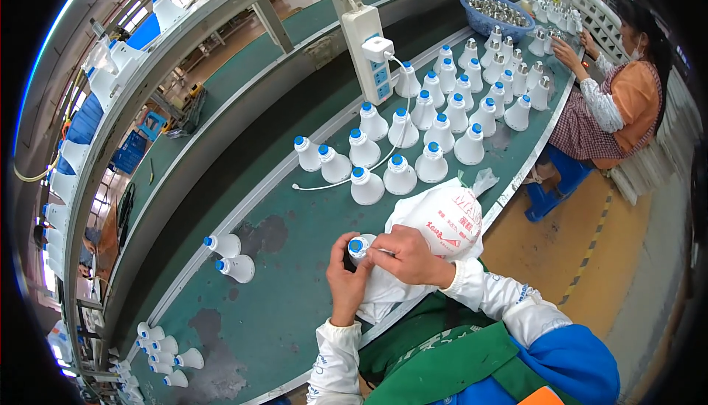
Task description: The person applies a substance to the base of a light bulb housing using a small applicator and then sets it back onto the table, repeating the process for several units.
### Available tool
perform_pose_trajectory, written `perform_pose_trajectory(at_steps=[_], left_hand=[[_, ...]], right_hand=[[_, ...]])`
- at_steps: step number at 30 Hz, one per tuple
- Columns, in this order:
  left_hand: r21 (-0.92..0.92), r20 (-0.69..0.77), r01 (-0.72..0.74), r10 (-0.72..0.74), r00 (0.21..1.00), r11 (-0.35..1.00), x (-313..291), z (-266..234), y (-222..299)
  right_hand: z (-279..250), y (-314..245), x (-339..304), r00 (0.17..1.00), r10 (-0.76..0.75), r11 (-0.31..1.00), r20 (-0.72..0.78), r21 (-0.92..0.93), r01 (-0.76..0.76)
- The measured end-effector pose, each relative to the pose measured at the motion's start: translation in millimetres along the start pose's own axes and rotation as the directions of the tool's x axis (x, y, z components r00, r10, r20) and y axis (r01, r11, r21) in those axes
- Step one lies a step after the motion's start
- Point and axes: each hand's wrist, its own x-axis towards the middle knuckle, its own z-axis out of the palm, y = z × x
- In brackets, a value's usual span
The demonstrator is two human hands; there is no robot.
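Observation:
Between my hands, just over the near edge of the green bench, is a white bulb housing [359, 247] with a blue ring at its top. My left hand [345, 278] is wrapped round its side. Close to the blue top, my right hand [407, 256] pinches something thin that I cannot make out. A white plastic bag [435, 217] with red print lies right behind my right hand, on white cloth or plastic. Beyond it stand many upright white bulb housings [399, 175] with blue tops.
Two housings [236, 268] lie tipped at the left, with several more [167, 344] at the lower left. A power strip [366, 55] with a white plug and cable [346, 181] hangs on a post. Far right, a seated co-worker [627, 95] works near a blue basket [495, 18] of metal caps.

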Motion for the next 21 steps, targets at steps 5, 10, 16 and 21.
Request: perform_pose_trajectory(at_steps=[5, 10, 16, 21], left_hand=[[-0.006, 0.009, 0.014, -0.014, 1.000, 1.000, 3, 2, 2], [0.010, 0.068, -0.005, 0.004, 0.998, 1.000, 9, -10, -12], [0.036, 0.071, 0.020, -0.023, 0.997, 0.999, 11, -9, -7], [0.105, 0.124, -0.106, 0.092, 0.988, 0.989, 15, -14, -4]], right_hand=[[0, 0, 0, 0.999, 0.004, 1.000, -0.040, -0.016, -0.005], [0, -2, 2, 0.999, -0.015, 1.000, -0.048, 0.005, 0.016], [3, 0, 1, 0.998, -0.008, 1.000, -0.059, 0.019, 0.010], [2, -2, 1, 0.998, 0.005, 1.000, -0.058, 0.018, -0.004]])
